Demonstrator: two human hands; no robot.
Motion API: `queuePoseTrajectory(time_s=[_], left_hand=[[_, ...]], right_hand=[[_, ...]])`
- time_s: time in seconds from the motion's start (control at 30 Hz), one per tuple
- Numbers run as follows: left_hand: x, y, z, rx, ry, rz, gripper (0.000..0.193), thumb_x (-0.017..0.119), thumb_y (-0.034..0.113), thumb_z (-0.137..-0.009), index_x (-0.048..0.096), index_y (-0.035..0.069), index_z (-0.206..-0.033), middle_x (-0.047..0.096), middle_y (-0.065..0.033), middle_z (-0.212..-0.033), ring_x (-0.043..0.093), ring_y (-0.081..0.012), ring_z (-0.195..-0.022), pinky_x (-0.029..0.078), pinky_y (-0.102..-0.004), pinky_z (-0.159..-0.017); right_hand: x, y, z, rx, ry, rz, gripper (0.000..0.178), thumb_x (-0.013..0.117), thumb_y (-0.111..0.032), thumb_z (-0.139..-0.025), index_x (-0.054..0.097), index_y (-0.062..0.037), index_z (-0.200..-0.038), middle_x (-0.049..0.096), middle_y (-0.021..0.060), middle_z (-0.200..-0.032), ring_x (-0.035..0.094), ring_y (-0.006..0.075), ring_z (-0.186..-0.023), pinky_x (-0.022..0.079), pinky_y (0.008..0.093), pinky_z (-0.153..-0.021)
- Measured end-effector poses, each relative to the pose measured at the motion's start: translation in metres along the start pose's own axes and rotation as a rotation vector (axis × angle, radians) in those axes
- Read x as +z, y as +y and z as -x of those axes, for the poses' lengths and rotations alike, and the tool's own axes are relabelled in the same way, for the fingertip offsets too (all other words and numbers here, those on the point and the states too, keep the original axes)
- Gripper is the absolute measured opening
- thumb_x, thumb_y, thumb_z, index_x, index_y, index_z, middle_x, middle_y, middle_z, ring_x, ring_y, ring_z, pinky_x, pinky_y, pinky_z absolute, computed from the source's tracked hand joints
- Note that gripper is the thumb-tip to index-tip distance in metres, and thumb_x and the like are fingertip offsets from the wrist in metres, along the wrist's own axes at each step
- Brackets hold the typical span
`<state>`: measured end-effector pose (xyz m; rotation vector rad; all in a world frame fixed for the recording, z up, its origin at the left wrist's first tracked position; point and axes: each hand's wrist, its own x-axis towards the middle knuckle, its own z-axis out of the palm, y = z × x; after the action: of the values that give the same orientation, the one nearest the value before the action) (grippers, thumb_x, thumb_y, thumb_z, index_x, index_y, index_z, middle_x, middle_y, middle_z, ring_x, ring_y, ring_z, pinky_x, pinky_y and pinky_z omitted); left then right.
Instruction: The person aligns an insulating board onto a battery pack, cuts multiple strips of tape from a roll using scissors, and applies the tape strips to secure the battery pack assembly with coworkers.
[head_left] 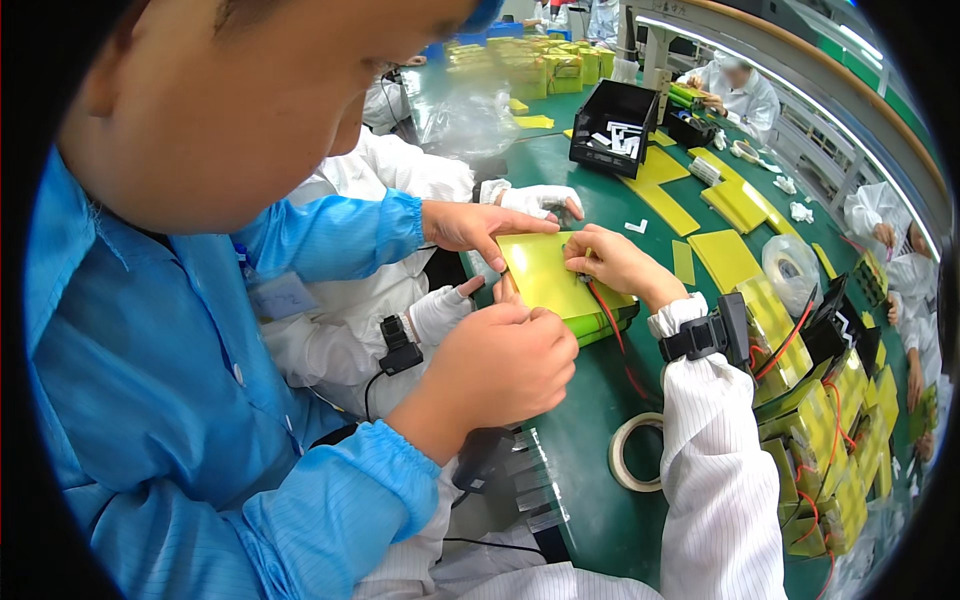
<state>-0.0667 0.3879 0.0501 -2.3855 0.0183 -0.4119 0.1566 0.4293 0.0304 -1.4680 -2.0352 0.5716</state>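
My right hand [612,262], in a white sleeve with a black wrist device, has its fingertips pinched together against a yellow sheet [540,275]. What they grip is hidden. A red wire [612,325] comes out beneath this hand. Under the sheet lies a green battery pack [592,328]. My left hand [507,291] is mostly hidden behind a co-worker's fist; a bit of finger shows at the sheet's left edge. That co-worker, in blue, has one hand [465,228] touching the sheet's upper left corner and the closed hand [505,365] in front of the pack.
Another person's white-gloved hands [440,312] rest just left of the pack. A tape roll [637,452] lies by my right forearm. Wired yellow packs [825,430] crowd the right side. Beyond are a black bin [613,125] and yellow sheets [722,260] on the green table [600,440].
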Motion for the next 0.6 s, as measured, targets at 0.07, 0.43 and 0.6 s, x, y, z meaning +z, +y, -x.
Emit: queuePoseTrajectory(time_s=[0.07, 0.43, 0.6], left_hand=[[-0.018, -0.006, 0.008, -0.018, -0.032, -0.051, 0.006, 0.057, 0.014, -0.062, 0.055, 0.015, -0.057, 0.048, 0.0021, -0.068, 0.048, -0.0152, -0.073, 0.040, -0.0246, -0.057], [-0.031, -0.005, -0.001, 0.043, -0.338, -0.271, 0.007, 0.050, 0.016, -0.080, 0.049, 0.010, -0.078, 0.046, 0.0010, -0.081, 0.047, -0.0105, -0.081, 0.037, -0.0219, -0.067], [-0.061, -0.020, 0.002, -0.046, -0.328, -0.345, 0.007, 0.050, 0.015, -0.080, 0.048, 0.009, -0.077, 0.044, 0.0004, -0.079, 0.047, -0.0112, -0.079, 0.037, -0.0215, -0.067]], right_hand=[[0.001, -0.010, -0.002, -0.012, -0.032, -0.061, 0.015, 0.060, -0.017, -0.082, 0.057, -0.0027, -0.085, 0.049, 0.0073, -0.087, 0.050, 0.0207, -0.077, 0.042, 0.0310, -0.071], [0.002, 0.012, 0.006, -0.031, 0.021, -0.197, 0.017, 0.058, -0.019, -0.085, 0.059, -0.0072, -0.097, 0.044, 0.0052, -0.096, 0.048, 0.0164, -0.084, 0.040, 0.0272, -0.078], [-0.011, -0.016, 0.003, 0.035, -0.175, -0.186, 0.017, 0.056, -0.015, -0.085, 0.057, -0.0085, -0.101, 0.043, 0.0041, -0.094, 0.047, 0.0157, -0.083, 0.040, 0.0273, -0.077]])
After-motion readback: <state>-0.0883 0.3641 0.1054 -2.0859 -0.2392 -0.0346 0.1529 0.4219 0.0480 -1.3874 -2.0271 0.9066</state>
